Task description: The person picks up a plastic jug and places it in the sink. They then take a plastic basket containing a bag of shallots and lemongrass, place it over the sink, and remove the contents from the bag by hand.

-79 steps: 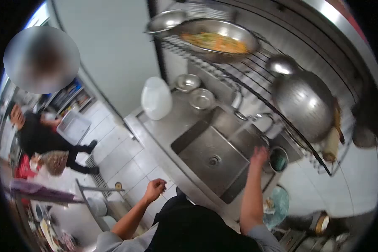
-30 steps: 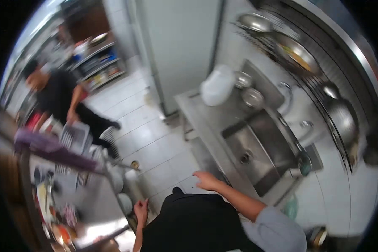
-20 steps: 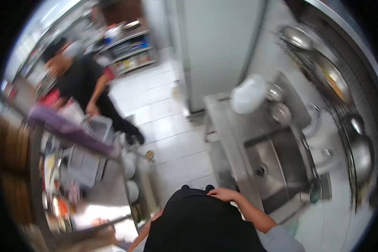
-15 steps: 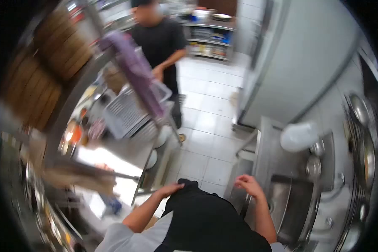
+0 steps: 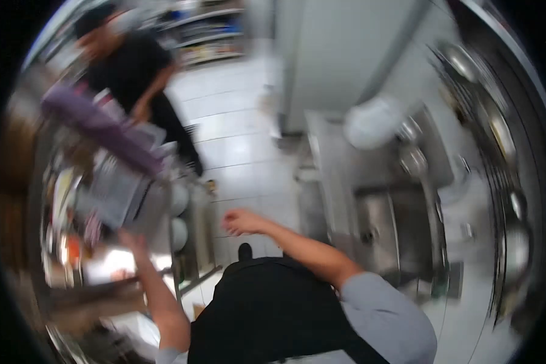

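My left hand (image 5: 133, 241) reaches forward over the steel counter (image 5: 155, 212) at the left, near a grey slotted tray (image 5: 114, 189); motion smears its fingers. In front of my black apron (image 5: 267, 309), above the floor, my right hand (image 5: 241, 222) hangs in the air with its fingers loosely curled; whether they hold anything is too blurred to tell. A purple cloth or roll (image 5: 100, 130) lies slanted beyond the tray.
A person in black (image 5: 130, 73) stands at the upper left beside the counter. On the right are a steel sink (image 5: 400, 230), a white container (image 5: 370, 124), metal bowls (image 5: 414, 161) and hanging pans (image 5: 500, 133). A shelf unit (image 5: 209, 39) stands at the back.
The view has swung right, so the room appears farther left. My left hand has moved from my apron out to the counter, and my right hand has come across in front of me.
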`<state>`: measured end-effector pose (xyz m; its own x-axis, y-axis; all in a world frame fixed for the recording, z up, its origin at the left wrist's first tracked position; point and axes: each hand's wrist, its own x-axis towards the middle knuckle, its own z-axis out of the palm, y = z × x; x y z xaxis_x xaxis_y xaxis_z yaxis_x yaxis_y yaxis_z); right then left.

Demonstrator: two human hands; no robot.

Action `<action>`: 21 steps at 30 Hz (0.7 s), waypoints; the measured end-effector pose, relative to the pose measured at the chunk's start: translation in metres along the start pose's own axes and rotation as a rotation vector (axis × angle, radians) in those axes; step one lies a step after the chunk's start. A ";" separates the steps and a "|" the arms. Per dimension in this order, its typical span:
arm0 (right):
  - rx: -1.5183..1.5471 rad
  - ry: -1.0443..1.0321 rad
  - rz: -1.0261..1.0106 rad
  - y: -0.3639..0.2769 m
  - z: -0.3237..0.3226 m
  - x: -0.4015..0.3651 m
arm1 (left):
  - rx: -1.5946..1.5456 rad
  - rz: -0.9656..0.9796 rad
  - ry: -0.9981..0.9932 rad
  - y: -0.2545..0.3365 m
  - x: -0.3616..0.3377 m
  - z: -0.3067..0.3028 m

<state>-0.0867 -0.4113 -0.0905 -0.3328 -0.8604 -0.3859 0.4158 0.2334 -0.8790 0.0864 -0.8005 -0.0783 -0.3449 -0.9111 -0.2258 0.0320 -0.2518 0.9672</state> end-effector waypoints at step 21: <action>0.247 1.556 -0.499 -0.037 -0.212 -0.282 | -0.142 -0.208 -0.098 0.030 0.124 0.110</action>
<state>-0.1882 -0.0810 -0.0082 -0.8782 0.4619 -0.1239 0.0799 -0.1137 -0.9903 -0.0591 -0.8851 -0.0644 -0.4468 -0.8007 -0.3991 0.0795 -0.4799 0.8737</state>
